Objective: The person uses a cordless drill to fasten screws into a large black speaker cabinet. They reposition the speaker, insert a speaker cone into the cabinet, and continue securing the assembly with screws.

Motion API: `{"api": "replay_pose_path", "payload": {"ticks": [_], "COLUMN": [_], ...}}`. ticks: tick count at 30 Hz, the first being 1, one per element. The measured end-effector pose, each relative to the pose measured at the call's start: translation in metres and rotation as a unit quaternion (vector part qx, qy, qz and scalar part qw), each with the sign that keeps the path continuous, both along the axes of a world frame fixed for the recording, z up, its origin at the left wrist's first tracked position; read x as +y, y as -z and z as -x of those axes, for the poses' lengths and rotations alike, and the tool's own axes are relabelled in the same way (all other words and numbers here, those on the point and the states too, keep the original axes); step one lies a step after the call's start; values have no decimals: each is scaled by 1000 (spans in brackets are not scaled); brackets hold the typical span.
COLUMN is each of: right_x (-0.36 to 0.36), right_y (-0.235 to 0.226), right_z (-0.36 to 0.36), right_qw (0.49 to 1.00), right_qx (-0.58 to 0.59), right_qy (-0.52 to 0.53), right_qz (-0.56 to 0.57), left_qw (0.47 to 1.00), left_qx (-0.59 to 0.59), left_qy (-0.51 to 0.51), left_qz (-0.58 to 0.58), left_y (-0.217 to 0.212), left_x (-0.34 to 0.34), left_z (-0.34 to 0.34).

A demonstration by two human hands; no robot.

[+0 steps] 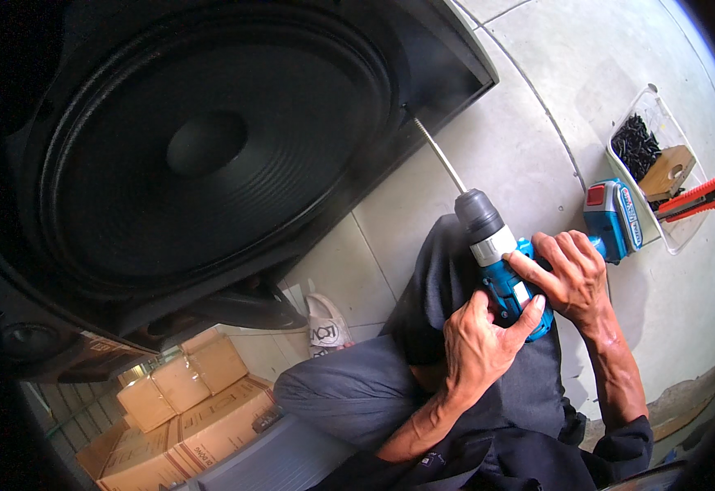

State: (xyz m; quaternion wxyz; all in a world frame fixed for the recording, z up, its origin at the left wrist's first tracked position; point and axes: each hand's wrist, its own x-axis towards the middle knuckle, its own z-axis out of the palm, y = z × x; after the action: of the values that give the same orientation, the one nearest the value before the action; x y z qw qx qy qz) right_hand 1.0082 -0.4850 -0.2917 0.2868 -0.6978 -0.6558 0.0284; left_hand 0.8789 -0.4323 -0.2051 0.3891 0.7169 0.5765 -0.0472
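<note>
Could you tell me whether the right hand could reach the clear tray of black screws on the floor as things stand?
Probably yes, once it lets go: the right hand grips the blue drill, and the floor between it and the tray holds only the drill's battery end.

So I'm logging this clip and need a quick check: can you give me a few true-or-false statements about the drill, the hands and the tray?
1. Both hands grip the blue drill. True: left hand, right hand.
2. The long bit points at the speaker cabinet. True.
3. The clear tray holds white bolts. False: black screws.
4. The red utility knife is in the right hand. False: it lies across the tray.
</note>
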Motion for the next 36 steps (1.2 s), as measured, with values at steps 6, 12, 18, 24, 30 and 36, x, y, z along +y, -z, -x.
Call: {"api": "replay_pose_path", "payload": {"ticks": [6, 12, 18, 24, 30, 36], "right_x": [0, 0, -2, 3, -18, -71], "right_y": [0, -2, -1, -6, -21, -70], "right_z": [1, 2, -2, -6, -15, -2], "right_qw": [1000, 1000, 999, 1000, 999, 993], "right_qx": [6, 21, 19, -30, -26, 94], "right_qy": [-2, 7, -14, 0, -41, -19], "right_qz": [7, 14, 46, -9, -5, -65], "left_qw": [1000, 1000, 1000, 1000, 983, 822], "left_qx": [-12, 1, 4, -1, -132, -415], "left_qy": [-12, -13, -11, -13, -15, -217], "left_qz": [-9, 3, -7, 2, 127, 325], "left_y": [1, 3, 3, -1, -5, -26], "left_x": [0, 1, 3, 3, 25, 75], "left_z": [0, -2, -4, -4, 33, 55]}}
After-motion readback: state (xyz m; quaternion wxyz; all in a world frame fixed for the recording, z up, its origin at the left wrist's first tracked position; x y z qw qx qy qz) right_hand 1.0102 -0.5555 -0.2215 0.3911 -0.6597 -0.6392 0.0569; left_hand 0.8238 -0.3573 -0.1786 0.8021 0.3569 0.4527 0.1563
